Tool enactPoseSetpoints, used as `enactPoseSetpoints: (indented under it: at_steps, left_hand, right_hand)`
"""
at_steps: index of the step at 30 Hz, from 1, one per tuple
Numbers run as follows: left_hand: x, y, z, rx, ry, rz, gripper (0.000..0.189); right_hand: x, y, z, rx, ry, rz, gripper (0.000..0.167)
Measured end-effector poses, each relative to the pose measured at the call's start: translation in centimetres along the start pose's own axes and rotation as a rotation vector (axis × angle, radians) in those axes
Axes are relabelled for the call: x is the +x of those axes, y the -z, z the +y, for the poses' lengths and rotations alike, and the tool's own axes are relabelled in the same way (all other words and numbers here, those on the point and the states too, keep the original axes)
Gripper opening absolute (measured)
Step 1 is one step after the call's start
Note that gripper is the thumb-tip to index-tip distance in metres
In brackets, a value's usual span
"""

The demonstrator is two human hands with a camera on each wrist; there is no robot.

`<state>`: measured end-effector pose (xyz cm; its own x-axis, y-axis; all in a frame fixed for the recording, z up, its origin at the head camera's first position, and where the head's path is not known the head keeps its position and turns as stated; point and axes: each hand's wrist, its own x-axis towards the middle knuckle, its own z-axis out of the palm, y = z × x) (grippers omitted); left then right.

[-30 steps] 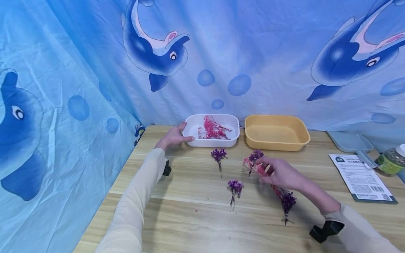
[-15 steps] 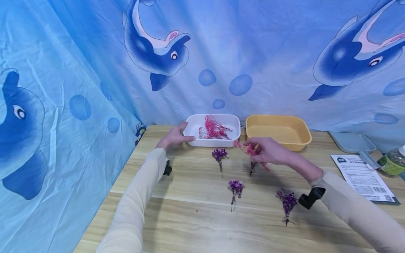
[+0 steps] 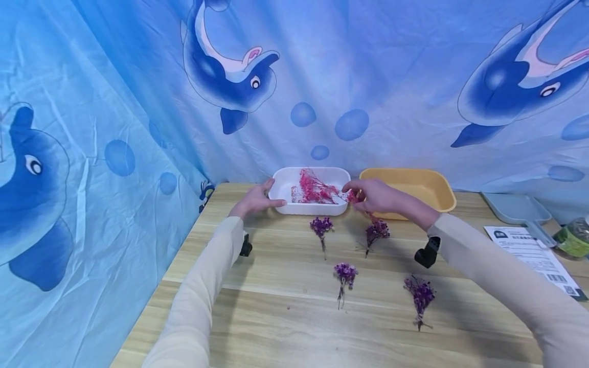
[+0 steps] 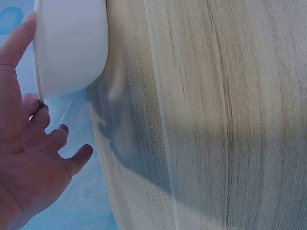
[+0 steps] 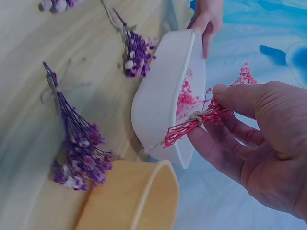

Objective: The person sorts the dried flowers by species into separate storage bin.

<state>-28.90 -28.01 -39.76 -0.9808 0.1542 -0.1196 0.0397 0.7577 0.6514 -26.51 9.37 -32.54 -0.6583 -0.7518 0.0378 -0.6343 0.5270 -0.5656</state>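
My right hand (image 3: 379, 198) pinches a bunch of pink dried flowers (image 5: 184, 128), its stems tied with twine, over the right end of a white plastic tub (image 3: 313, 209). More pink dried flowers (image 3: 317, 191) lie inside that tub. At its left end my left hand (image 3: 256, 199) grips the rim, thumb at the front and a finger at the back corner; the left wrist view shows other fingers spread off the wall. Several small bunches of purple dried flowers lie on the wooden table, one (image 3: 377, 232) just below the right hand, another (image 3: 321, 227) before the white tub.
A yellow tub (image 3: 430, 191) stands right of the white one, partly behind the right hand. Farther right are a grey-blue dustpan-like tray (image 3: 513, 205), a printed packet (image 3: 529, 255) and a jar with a green label (image 3: 572, 239). A blue dolphin-print curtain (image 3: 317, 92) hangs behind the table.
My right hand has carried the pink dried flowers up and left, from above the purple bunches to the white tub's right end. The left hand has stayed on the tub.
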Motion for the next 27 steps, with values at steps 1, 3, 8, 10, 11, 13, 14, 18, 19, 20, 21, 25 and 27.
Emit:
enactPoseSetpoints:
  at_steps: [1,3,8,10,11,13,14,18,19,20,21,25,27]
  left_hand:
    - [-0.1,0.0,0.0,-0.003,0.001,-0.001,0.106]
    - [-0.1,-0.1,-0.1,-0.002,-0.002,-0.005,0.106]
    - [-0.1,-0.1,-0.2,0.012,-0.007,-0.004,0.106]
    - [-0.1,-0.1,-0.2,0.012,-0.005,0.000,0.106]
    - [0.0,-0.1,-0.2,0.012,-0.003,0.001,0.107]
    - [0.0,-0.1,-0.2,0.006,0.001,0.002,0.107]
    - [0.0,-0.1,-0.2,0.002,0.004,0.002,0.107]
    - [0.0,-0.1,-0.1,-0.009,0.005,0.001,0.108]
    - [0.0,-0.1,-0.1,-0.010,0.004,0.001,0.108]
    - [0.0,-0.1,-0.1,-0.006,-0.001,0.001,0.108]
    - [0.1,-0.1,-0.1,-0.003,-0.005,0.000,0.108]
    - [0.2,0.0,-0.2,0.001,-0.009,-0.005,0.107]
    - [0.2,0.0,-0.2,0.001,-0.008,-0.007,0.107]
  right_hand:
    - [0.4,0.0,0.1,-0.012,0.003,-0.004,0.049]
    - [1.2,0.1,0.2,-0.045,0.027,-0.003,0.048]
    - [3.2,0.4,0.4,-0.075,0.076,-0.011,0.047]
    - [3.9,0.5,0.1,-0.087,0.082,-0.020,0.047]
    - [4.2,0.6,0.0,-0.095,0.078,-0.025,0.047]
    - [4.8,0.7,-0.5,-0.113,0.070,-0.037,0.047]
    - [5.2,0.7,-0.6,-0.128,0.069,-0.040,0.047]
    - [6.5,0.6,-0.7,-0.186,0.060,-0.048,0.047]
    - [6.8,0.5,-0.7,-0.201,0.059,-0.048,0.047]
    - [7.2,0.5,-0.6,-0.211,0.058,-0.049,0.047]
    - [7.4,0.5,-0.6,-0.219,0.055,-0.049,0.047]
    - [8.5,0.3,-0.5,-0.252,0.055,-0.046,0.047]
    - [9.0,0.1,-0.5,-0.277,0.055,-0.043,0.047]
